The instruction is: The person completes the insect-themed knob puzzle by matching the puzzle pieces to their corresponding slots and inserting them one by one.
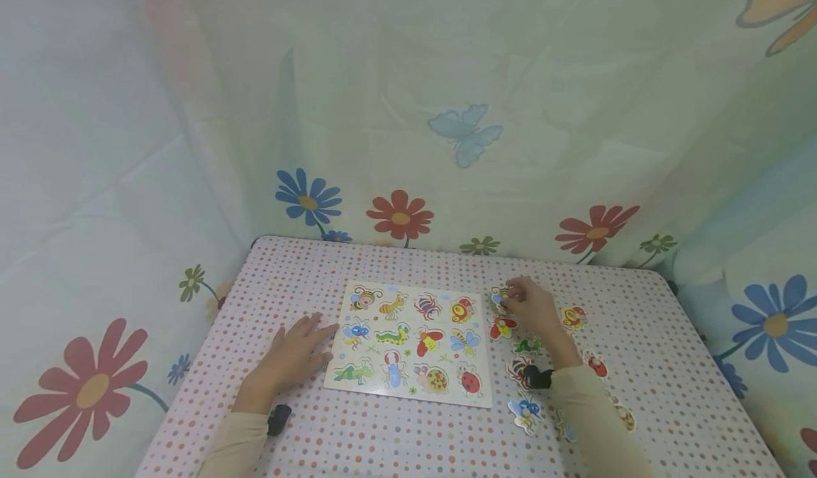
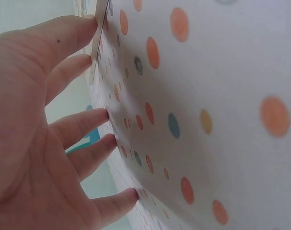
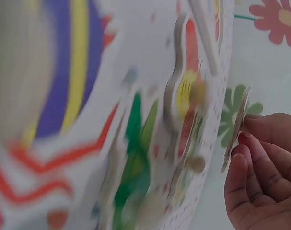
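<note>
A flat puzzle board (image 1: 408,391) printed with colourful insects lies on the dotted table. My left hand (image 1: 290,354) rests at its left edge, fingers spread. In the left wrist view, the thumb and index finger of that hand (image 2: 35,120) touch the board's edge (image 2: 99,33), while the other fingertips are on the cloth. My right hand (image 1: 535,313) pinches a bee puzzle piece (image 1: 498,298), raised beyond the board's top right corner. The right wrist view shows this thin piece (image 3: 236,129) edge-on between thumb and fingers of the right hand (image 3: 265,177).
Loose insect pieces lie right of the board: a red-winged bug (image 1: 502,328), a green grasshopper (image 1: 527,347), a purple striped spider (image 1: 518,368), a blue-winged mosquito (image 1: 526,414), a ladybug (image 1: 596,365) and several others around my right forearm. A flowered curtain (image 1: 357,145) hangs behind the table.
</note>
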Available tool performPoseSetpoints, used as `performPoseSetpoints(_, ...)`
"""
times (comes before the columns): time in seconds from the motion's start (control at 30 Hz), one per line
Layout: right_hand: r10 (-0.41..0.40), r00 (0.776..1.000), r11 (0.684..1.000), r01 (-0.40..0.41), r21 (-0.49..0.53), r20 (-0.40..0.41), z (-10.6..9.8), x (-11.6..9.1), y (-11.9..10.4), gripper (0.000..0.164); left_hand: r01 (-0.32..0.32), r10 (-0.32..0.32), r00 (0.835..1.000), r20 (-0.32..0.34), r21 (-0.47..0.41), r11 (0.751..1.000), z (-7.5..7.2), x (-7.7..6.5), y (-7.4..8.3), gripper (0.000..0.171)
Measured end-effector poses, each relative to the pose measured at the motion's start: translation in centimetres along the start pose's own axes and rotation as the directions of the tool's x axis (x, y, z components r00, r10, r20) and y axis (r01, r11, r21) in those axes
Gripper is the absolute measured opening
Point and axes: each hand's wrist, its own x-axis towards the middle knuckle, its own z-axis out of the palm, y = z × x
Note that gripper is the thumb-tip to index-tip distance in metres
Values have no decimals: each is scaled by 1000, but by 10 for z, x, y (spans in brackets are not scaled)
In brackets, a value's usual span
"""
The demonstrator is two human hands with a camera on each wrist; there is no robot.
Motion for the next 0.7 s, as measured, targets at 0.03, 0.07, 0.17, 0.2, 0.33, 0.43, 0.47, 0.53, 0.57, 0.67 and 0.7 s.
performPoseSetpoints(0.03,-14,1000,1000,14,4,0,3,1,-3,36,-1,1,1000,-1,4,1000,0,0,0,55)
performPoseSetpoints(0.07,-19,1000,1000,19,12,-1,7,3,-5,36,-1,1,1000,-2,6,1000,1,0,0,55)
performPoseSetpoints(0.17,-48,999,998,48,36,4,16,6,-14,36,-4,4,1000,-9,9,1000,2,1,-1,55)
performPoseSetpoints(0.2,-53,999,997,53,49,8,18,6,-18,36,-5,5,1000,-12,10,1000,2,1,-1,55)
performPoseSetpoints(0.33,-51,998,996,49,75,28,31,7,-35,36,-4,4,1000,-15,5,1000,4,1,-2,55)
performPoseSetpoints(0.43,-51,998,995,47,84,45,42,9,-47,35,-3,3,1000,-13,3,1000,5,2,-3,55)
performPoseSetpoints(0.47,-48,998,995,43,87,50,46,11,-50,35,-2,2,1000,-12,3,1000,5,2,-2,55)
performPoseSetpoints(0.53,-59,997,994,53,96,56,54,13,-56,34,-1,1,1000,-11,2,1000,4,2,-2,55)
performPoseSetpoints(0.57,-72,996,993,67,99,57,57,14,-60,34,0,0,1000,-11,1,1000,4,1,-2,55)
performPoseSetpoints(0.67,-113,992,988,107,110,50,68,17,-71,32,4,-4,1000,-12,-6,1000,3,1,-1,55)
performPoseSetpoints(0.7,-130,990,986,124,110,46,72,18,-76,32,4,-4,1000,-13,-8,1000,3,1,-1,55)
